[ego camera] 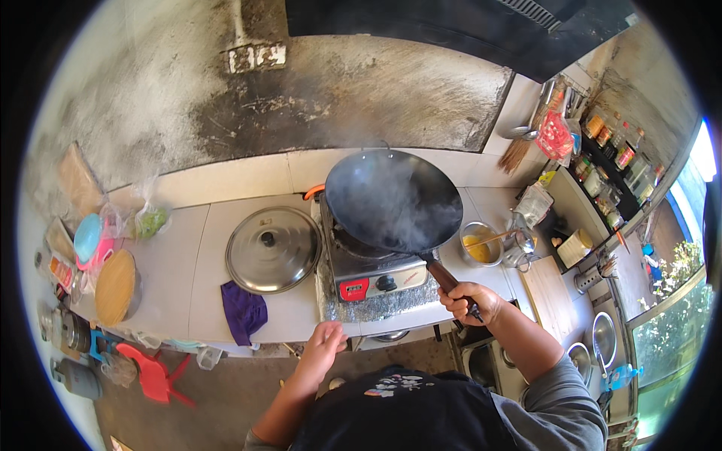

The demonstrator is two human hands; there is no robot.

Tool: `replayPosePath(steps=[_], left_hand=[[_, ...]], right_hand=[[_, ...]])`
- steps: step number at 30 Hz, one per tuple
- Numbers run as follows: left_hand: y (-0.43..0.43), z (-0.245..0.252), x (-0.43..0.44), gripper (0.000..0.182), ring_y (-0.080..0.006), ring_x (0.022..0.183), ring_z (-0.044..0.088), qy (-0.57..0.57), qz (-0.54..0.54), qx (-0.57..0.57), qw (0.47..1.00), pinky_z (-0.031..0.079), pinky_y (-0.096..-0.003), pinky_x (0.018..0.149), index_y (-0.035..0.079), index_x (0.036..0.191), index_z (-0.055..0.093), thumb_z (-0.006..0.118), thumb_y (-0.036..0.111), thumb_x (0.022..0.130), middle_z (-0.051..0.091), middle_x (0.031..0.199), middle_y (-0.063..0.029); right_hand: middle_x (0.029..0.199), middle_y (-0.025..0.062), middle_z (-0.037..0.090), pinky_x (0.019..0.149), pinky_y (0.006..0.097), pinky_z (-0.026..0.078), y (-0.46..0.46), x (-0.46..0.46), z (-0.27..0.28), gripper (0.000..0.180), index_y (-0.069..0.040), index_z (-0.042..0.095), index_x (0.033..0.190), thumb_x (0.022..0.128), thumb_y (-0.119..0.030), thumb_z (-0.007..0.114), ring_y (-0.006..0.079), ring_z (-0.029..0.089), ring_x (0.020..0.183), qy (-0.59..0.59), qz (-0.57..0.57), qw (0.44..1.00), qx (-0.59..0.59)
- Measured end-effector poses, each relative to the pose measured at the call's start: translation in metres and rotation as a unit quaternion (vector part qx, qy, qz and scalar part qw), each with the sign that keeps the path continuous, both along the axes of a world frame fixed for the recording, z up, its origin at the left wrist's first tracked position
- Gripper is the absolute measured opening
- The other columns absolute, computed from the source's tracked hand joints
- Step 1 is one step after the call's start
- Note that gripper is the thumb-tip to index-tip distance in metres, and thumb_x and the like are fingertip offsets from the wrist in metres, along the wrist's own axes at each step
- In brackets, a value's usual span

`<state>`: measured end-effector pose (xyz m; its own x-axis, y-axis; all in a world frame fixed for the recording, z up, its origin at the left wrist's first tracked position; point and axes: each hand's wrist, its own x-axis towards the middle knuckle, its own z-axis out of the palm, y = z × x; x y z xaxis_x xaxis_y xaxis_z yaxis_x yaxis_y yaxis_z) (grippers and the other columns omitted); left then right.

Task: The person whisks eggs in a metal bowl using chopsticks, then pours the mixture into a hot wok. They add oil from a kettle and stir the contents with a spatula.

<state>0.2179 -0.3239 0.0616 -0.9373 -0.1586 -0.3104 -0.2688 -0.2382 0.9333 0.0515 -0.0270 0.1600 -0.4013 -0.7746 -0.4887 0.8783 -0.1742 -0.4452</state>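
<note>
My right hand (468, 301) grips the wooden handle (443, 276) of a dark wok (395, 197), which is over a gas stove (378, 273). Smoke or steam rises from the wok, and no food can be made out in it. My left hand (328, 344) hangs before the counter's front edge, touching nothing, its fingers partly curled. Left of the stove lies a round metal lid (273, 249) with a black knob, beside a purple cloth (243, 312). To the right, a metal bowl (492, 260) holds yellow liquid, likely beaten egg, with chopsticks (496, 238) resting in it.
A wooden cutting board (548, 296) and a metal pitcher (517, 251) are at the right. Seasoning bottles (626, 155) fill a corner shelf. At the far left are a pot with a wooden cover (115, 287) and bagged greens (150, 221). A red plastic stool (155, 375) is on the floor.
</note>
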Motion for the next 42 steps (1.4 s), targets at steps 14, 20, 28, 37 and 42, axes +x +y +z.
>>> replayPosePath(steps=[14,20,28,37,42], left_hand=[[0.006,0.014,-0.02,0.032,-0.0207,0.099,0.058,0.035,-0.003,-0.008,0.999,0.046,-0.0315,0.081,0.005,0.113,0.047,0.049,0.03,0.093,0.054,0.108,-0.0084],[0.009,0.01,-0.015,0.032,-0.0157,0.093,0.059,0.026,0.017,0.025,0.999,0.047,-0.0273,0.078,0.003,0.111,0.048,0.051,0.03,0.093,0.056,0.101,-0.0076],[0.008,0.013,-0.005,0.033,-0.0209,0.103,0.055,-0.006,-0.014,0.032,0.999,0.045,-0.0322,0.085,0.005,0.114,0.044,0.049,0.03,0.094,0.051,0.111,-0.0092],[0.011,0.012,0.004,0.035,-0.0209,0.104,0.055,0.001,-0.037,0.038,0.999,0.045,-0.0325,0.087,0.003,0.115,0.044,0.048,0.03,0.094,0.05,0.11,-0.0088],[0.012,0.016,0.005,0.034,-0.021,0.104,0.055,-0.01,-0.067,0.052,0.996,0.046,-0.0332,0.087,0.003,0.115,0.044,0.046,0.029,0.095,0.05,0.11,-0.0095]], right_hand=[[0.074,0.0027,0.048,0.041,0.0177,0.032,0.011,0.011,0.006,0.024,-0.001,0.046,0.102,0.08,-0.007,0.052,0.0049,0.037,0.047,0.032,-0.01,0.998,0.047],[0.074,0.0023,0.048,0.044,0.0175,0.034,-0.008,-0.001,-0.003,0.02,-0.001,0.045,0.1,0.081,-0.007,0.051,0.0046,0.037,0.05,0.057,-0.011,0.997,0.052],[0.077,0.0041,0.048,0.045,0.0167,0.035,-0.03,-0.003,-0.025,0.019,0.0,0.046,0.099,0.082,-0.005,0.052,0.0046,0.041,0.053,0.02,-0.01,1.0,-0.002],[0.076,0.0038,0.049,0.047,0.0179,0.037,-0.072,0.0,-0.042,0.012,-0.001,0.045,0.093,0.082,-0.003,0.051,0.0061,0.043,0.054,0.01,-0.062,0.998,-0.008],[0.075,0.0058,0.052,0.048,0.0193,0.041,-0.104,0.006,-0.052,0.01,0.0,0.047,0.089,0.083,-0.007,0.053,0.0079,0.047,0.054,0.033,-0.101,0.994,0.011]])
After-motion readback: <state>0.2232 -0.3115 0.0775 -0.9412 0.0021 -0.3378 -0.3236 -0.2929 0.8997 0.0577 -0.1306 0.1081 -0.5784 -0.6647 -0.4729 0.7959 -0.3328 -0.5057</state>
